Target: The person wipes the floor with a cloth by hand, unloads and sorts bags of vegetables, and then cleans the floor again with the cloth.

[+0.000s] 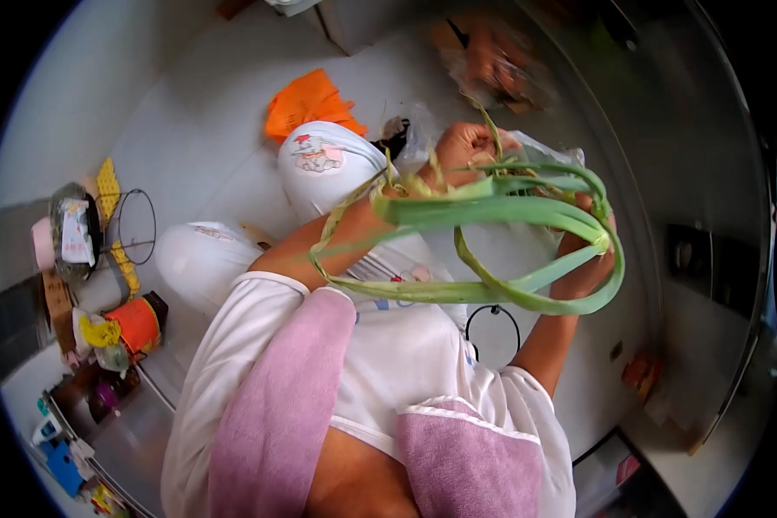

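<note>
A green onion [483, 211] with long, bent green leaves loops across the front of my body. My right hand [589, 255] grips it where the leaves come together, and the leaves partly cover my fingers. My left hand [464, 148] is closed in a pinch by a yellowed, withered leaf [490, 129] beyond the green ones. Some leaves hang over my left forearm, blurred by motion. Behind my hands lies a clear plastic bag [548, 151], partly hidden.
An orange bag [311, 99] lies on the floor past my knee. Farther right is a plastic bag [496, 65] with brownish contents. At left stand a wire rack [134, 226] and a red-orange container [135, 326]. A dark glossy cabinet [695, 198] lines the right side.
</note>
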A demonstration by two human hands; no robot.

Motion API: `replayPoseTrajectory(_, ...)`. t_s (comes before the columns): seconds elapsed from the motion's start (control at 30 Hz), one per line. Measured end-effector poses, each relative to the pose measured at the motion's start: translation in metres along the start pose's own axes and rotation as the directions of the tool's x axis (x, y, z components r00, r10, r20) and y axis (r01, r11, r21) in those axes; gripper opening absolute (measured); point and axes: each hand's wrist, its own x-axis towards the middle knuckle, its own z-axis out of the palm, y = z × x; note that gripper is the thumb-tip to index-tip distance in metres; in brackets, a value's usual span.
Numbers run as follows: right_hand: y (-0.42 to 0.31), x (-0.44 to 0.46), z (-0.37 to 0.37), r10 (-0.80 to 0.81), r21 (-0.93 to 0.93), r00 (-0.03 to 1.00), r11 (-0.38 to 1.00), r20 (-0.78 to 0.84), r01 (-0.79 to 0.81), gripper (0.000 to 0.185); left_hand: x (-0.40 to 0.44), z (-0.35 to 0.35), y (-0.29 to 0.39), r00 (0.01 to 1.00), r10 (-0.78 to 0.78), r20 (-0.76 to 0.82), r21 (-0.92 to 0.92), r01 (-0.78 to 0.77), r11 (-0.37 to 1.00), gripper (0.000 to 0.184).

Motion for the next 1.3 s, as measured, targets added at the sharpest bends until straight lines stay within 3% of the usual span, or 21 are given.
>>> replayPoseTrajectory(0.07,0.008,0.000,0.020,-0.117,-0.032,0.990,0.992,0.076,0.120,0.023,-0.006,0.008,0.014,0.999,0.028,0.034,0.033,-0.029,0.999,0.017)
replayPoseTrajectory(0.13,0.013,0.001,0.041,-0.074,-0.050,0.945,0.994,0.318,0.095,0.024,0.007,-0.007,0.005,0.921,0.329,0.207,0.135,-0.360,0.923,0.019)
replayPoseTrajectory(0.17,0.023,-0.006,0.052,0.022,-0.029,0.914,1.000,0.404,-0.012,0.026,0.011,-0.004,-0.001,0.939,0.309,0.154,0.205,-0.336,0.919,0.016)
replayPoseTrajectory(0.2,0.046,-0.005,0.059,-0.082,-0.125,0.851,0.977,0.520,0.171,0.031,0.012,-0.002,-0.006,0.952,0.293,0.088,0.271,-0.306,0.913,0.015)
replayPoseTrajectory(0.27,0.055,0.001,0.059,0.148,0.058,0.695,0.963,0.703,-0.264,0.039,0.006,-0.007,-0.009,0.966,0.254,-0.038,0.574,-0.187,0.797,0.022)
replayPoseTrajectory(0.33,0.022,-0.003,0.052,-0.075,0.181,0.740,0.981,0.668,-0.064,0.039,-0.007,-0.009,0.024,0.965,0.259,0.041,0.584,-0.234,0.777,0.030)
replayPoseTrajectory(0.37,-0.004,-0.004,0.045,-0.045,0.087,0.754,0.996,0.655,-0.016,0.039,-0.012,-0.008,0.029,0.961,0.271,0.048,0.593,-0.246,0.767,0.028)
replayPoseTrajectory(0.4,-0.022,-0.004,0.040,-0.014,-0.014,0.776,0.999,0.631,0.029,0.039,-0.014,0.001,0.032,0.942,0.324,-0.089,0.344,-0.276,0.897,0.018)
replayPoseTrajectory(0.5,0.003,0.009,0.075,-0.116,-0.053,0.812,0.983,0.572,0.178,0.036,-0.010,-0.011,0.035,0.935,0.326,-0.142,0.390,-0.250,0.886,0.016)
replayPoseTrajectory(0.53,0.040,0.004,0.095,-0.112,0.012,0.829,0.992,0.549,0.125,0.034,-0.006,-0.014,0.029,0.933,0.333,-0.136,0.367,-0.265,0.892,0.016)
replayPoseTrajectory(0.57,0.075,0.005,0.116,0.229,0.176,0.761,0.895,0.607,-0.410,0.032,-0.002,-0.014,0.024,0.934,0.336,-0.120,0.339,-0.279,0.898,0.015)
replayPoseTrajectory(0.63,0.081,0.007,0.119,0.256,0.061,0.692,0.915,0.675,-0.398,0.032,-0.004,-0.017,0.025,0.929,0.314,-0.196,0.525,-0.172,0.834,0.019)
replayPoseTrajectory(0.67,0.053,0.006,0.108,0.028,-0.197,0.694,0.966,0.719,0.165,0.033,0.002,-0.026,0.006,0.895,0.391,-0.215,0.438,-0.270,0.858,0.019)
replayPoseTrajectory(0.7,0.029,0.009,0.100,0.044,-0.225,0.664,0.956,0.746,0.189,0.035,-0.004,-0.029,0.015,0.901,0.375,-0.219,0.447,-0.249,0.859,0.018)
replayPoseTrajectory(0.8,-0.047,0.017,0.064,0.047,-0.265,0.712,0.944,0.701,0.199,0.045,-0.013,-0.034,0.047,0.940,0.157,-0.302,0.237,-0.085,0.968,0.020)
replayPoseTrajectory(0.9,-0.079,0.021,0.017,-0.071,-0.103,0.761,0.978,0.645,0.179,0.050,-0.012,-0.043,0.048,0.897,0.188,-0.401,0.199,-0.115,0.973,0.029)
replayPoseTrajectory(0.93,-0.078,0.020,0.009,-0.144,0.016,0.814,0.986,0.562,0.163,0.040,-0.024,-0.042,0.065,0.912,-0.017,-0.409,0.086,0.057,0.995,0.030)
replayPoseTrajectory(1.0,-0.060,0.020,-0.001,-0.230,0.128,0.924,0.971,0.305,0.200,0.042,-0.020,-0.046,0.059,0.913,0.016,-0.409,0.057,0.008,0.998,0.031)
replayPoseTrajectory(1.03,-0.045,0.021,-0.002,-0.199,-0.022,0.954,0.978,0.225,0.209,0.050,-0.021,-0.037,0.066,0.906,0.044,-0.422,0.063,-0.019,0.998,0.031)
replayPoseTrajectory(1.17,0.045,-0.003,0.010,0.186,-0.479,0.902,0.877,0.390,0.026,0.066,-0.017,-0.040,0.065,0.909,0.050,-0.413,0.059,-0.028,0.998,0.027)
replayPoseTrajectory(1.3,0.088,-0.023,0.069,-0.028,-0.110,0.865,0.989,0.501,0.096,0.062,-0.020,-0.033,0.066,0.953,-0.034,-0.301,0.094,0.065,0.993,0.025)
